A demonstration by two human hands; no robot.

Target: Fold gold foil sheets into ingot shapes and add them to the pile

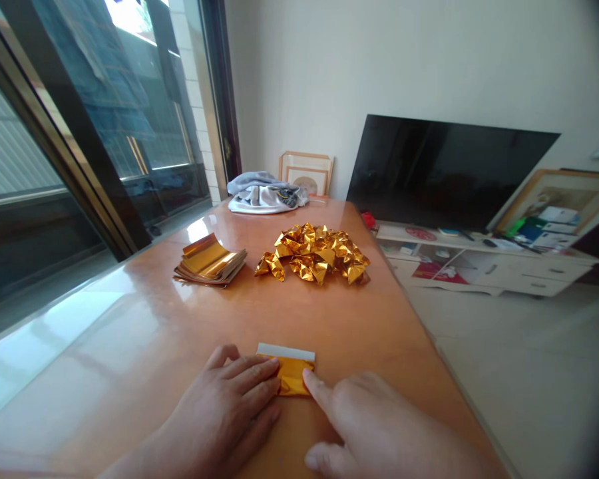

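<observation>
A partly folded sheet of gold foil paper (pixel 295 374) lies flat on the table near me, with a pale strip along its far edge. My left hand (pixel 234 399) rests over its left part, fingers stretched out and pressing on the foil. The index fingertip of my right hand (pixel 359 412) touches the sheet's right side, while the thumb is held apart below it. The other right fingers are partly hidden. Farther off is a stack of gold foil sheets (pixel 210 261), its top sheet curling up. To the right of that stack sits a heap of folded gold foil pieces (pixel 314 253).
Crumpled grey and white cloth (pixel 264 193) lies at the far end of the glossy wooden table (pixel 229 319). The table's right edge drops to a tiled floor. Beyond stand a large television (pixel 439 173) and a low white cabinet (pixel 499 263). Glass sliding doors (pixel 110 120) are on the left.
</observation>
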